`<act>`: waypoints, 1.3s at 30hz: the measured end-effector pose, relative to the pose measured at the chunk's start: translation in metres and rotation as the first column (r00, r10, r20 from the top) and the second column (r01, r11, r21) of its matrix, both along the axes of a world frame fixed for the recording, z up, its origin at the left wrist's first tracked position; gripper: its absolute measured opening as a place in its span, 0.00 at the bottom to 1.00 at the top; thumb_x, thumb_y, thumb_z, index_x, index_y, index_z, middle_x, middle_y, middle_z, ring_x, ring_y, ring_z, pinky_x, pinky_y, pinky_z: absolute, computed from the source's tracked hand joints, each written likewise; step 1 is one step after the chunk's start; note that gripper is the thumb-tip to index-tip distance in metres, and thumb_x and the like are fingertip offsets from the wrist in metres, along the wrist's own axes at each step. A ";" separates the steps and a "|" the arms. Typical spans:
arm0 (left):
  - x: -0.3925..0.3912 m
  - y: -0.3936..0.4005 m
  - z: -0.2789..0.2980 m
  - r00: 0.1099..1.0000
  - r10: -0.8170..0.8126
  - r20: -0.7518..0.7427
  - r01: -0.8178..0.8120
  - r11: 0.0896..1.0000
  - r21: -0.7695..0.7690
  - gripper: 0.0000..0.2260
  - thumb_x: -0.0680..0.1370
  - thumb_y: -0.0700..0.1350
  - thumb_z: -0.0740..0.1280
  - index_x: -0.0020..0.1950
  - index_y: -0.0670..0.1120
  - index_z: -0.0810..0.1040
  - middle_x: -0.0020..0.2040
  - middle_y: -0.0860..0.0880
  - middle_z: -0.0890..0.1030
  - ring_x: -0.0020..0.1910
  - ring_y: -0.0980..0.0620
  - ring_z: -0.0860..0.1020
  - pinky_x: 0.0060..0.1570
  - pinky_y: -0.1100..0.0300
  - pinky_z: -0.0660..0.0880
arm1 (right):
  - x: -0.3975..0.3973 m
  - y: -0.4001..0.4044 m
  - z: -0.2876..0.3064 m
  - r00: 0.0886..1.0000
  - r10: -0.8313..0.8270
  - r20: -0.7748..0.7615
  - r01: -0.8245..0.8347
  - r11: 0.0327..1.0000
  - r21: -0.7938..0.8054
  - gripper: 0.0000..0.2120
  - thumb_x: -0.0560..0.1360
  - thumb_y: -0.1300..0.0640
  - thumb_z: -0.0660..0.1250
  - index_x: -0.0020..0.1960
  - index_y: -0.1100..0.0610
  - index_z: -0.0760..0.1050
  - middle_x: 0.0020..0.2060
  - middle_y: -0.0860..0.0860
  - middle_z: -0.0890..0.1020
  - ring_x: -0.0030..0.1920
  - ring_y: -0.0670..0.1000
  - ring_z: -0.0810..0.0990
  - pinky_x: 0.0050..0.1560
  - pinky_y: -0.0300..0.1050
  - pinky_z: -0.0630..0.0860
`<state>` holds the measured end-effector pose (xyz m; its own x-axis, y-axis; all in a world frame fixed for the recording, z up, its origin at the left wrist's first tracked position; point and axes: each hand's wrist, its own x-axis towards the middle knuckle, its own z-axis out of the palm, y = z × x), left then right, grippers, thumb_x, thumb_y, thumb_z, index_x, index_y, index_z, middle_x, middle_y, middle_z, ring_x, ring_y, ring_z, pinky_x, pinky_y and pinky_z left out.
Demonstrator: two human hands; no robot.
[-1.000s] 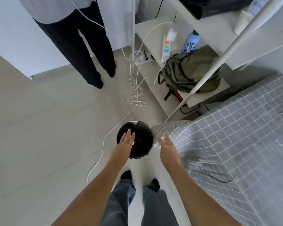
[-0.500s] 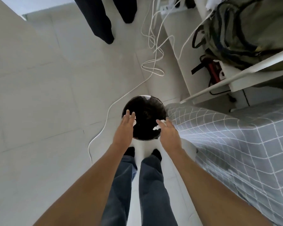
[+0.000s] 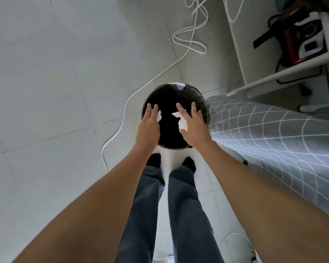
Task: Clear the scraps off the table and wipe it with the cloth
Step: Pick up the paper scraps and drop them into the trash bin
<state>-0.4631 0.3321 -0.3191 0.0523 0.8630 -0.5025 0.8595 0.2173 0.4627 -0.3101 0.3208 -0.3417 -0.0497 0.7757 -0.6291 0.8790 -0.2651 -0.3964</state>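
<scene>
Both hands are spreading wider than half a second ago over the round black-lined waste bin [image 3: 174, 95], left hand [image 3: 148, 128] and right hand [image 3: 195, 128] releasing, fingers straight, so the crumpled white paper scraps [image 3: 182, 121] are falling inside it.

Lighting: soft, even daylight, source not visible; floor [image 3: 46, 92] pale and bright, no hard shadows. Bin [image 3: 174, 118] interior nearly black, detail lost. Distortion: strong wide-angle bending at edges; grid cloth [image 3: 273, 141] lines curve. Focus: slight softness throughout, forearms at the bottom blurred.
</scene>
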 end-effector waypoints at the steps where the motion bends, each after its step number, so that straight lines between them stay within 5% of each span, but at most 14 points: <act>1: -0.001 0.000 0.000 1.000 -0.003 -0.002 0.003 1.000 -0.002 0.27 0.79 0.32 0.54 0.77 0.44 0.56 0.78 0.44 0.52 0.73 0.43 0.62 0.67 0.55 0.65 | 0.002 0.000 -0.001 1.000 0.025 0.011 -0.025 0.999 -0.023 0.43 0.76 0.58 0.68 0.77 0.40 0.41 0.78 0.55 0.43 0.76 0.63 0.47 0.71 0.60 0.61; 6: 0.000 0.001 -0.002 1.000 -0.027 -0.015 0.027 1.000 -0.003 0.27 0.80 0.33 0.55 0.78 0.44 0.54 0.78 0.43 0.51 0.74 0.43 0.61 0.67 0.55 0.65 | 0.014 -0.003 -0.001 0.979 0.140 0.147 -0.136 0.990 -0.032 0.48 0.74 0.50 0.70 0.77 0.43 0.36 0.78 0.56 0.41 0.77 0.59 0.42 0.74 0.60 0.50; 13: 0.012 0.010 -0.006 0.997 -0.055 0.055 0.058 0.997 -0.041 0.30 0.81 0.41 0.60 0.78 0.47 0.48 0.78 0.42 0.47 0.76 0.42 0.54 0.71 0.52 0.60 | 0.027 -0.008 0.006 0.975 0.093 0.202 -0.089 0.996 -0.030 0.46 0.75 0.52 0.69 0.77 0.44 0.37 0.77 0.58 0.41 0.77 0.59 0.43 0.75 0.56 0.49; 21: 0.008 0.009 0.005 0.968 -0.180 -0.177 0.163 0.981 -0.108 0.33 0.81 0.53 0.57 0.78 0.45 0.43 0.78 0.42 0.45 0.77 0.43 0.49 0.74 0.47 0.56 | 0.034 -0.016 0.028 0.966 0.088 0.242 -0.081 0.996 -0.040 0.45 0.75 0.51 0.68 0.78 0.46 0.38 0.77 0.58 0.41 0.77 0.58 0.42 0.75 0.56 0.49; 39: 0.003 0.014 0.215 0.877 -0.356 -0.323 0.386 0.922 0.033 0.26 0.83 0.52 0.51 0.77 0.42 0.50 0.78 0.41 0.48 0.77 0.43 0.51 0.73 0.48 0.54 | 0.010 -0.004 0.233 0.967 -0.093 0.237 0.061 0.989 0.137 0.30 0.80 0.50 0.59 0.78 0.51 0.50 0.77 0.58 0.50 0.77 0.57 0.47 0.76 0.55 0.50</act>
